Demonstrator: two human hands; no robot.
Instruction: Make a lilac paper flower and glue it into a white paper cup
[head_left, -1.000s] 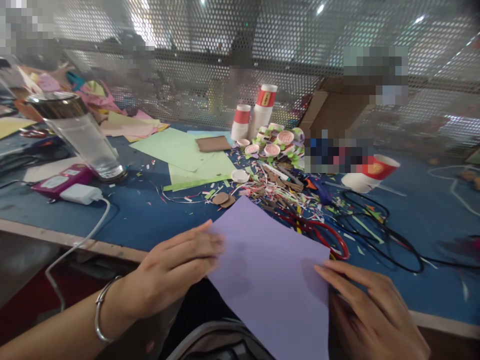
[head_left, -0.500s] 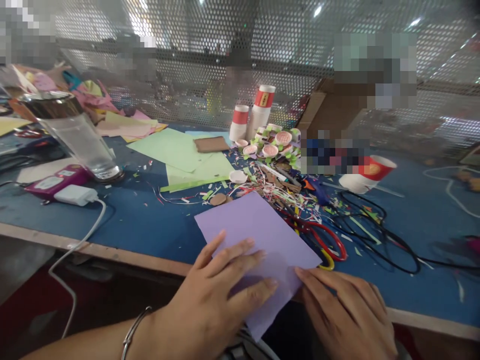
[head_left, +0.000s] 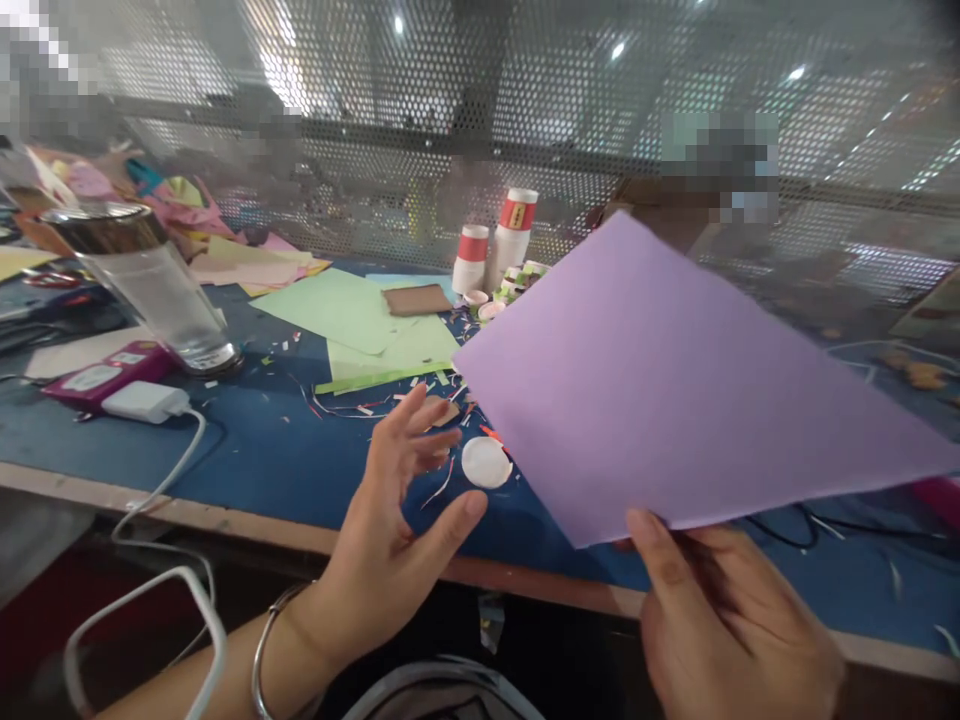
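My right hand pinches the near corner of a lilac paper sheet and holds it up, tilted, above the blue table. The sheet hides the scissors and most of the scraps behind it. My left hand, with a metal bangle on the wrist, hovers with fingers spread just left of the sheet, holding nothing. A small white paper disc lies on the table beside its fingertips, among thin paper strips.
Light green paper sheets and a brown card piece lie mid-table. Two red-and-white paper cups stand behind. A glass jar, a magenta box and a white charger with cable sit at left. A perforated metal screen backs the table.
The lilac sheet lay flat under both hands; now my right hand has lifted it up and to the right. My left hand has let go and opened. A white disc now shows.
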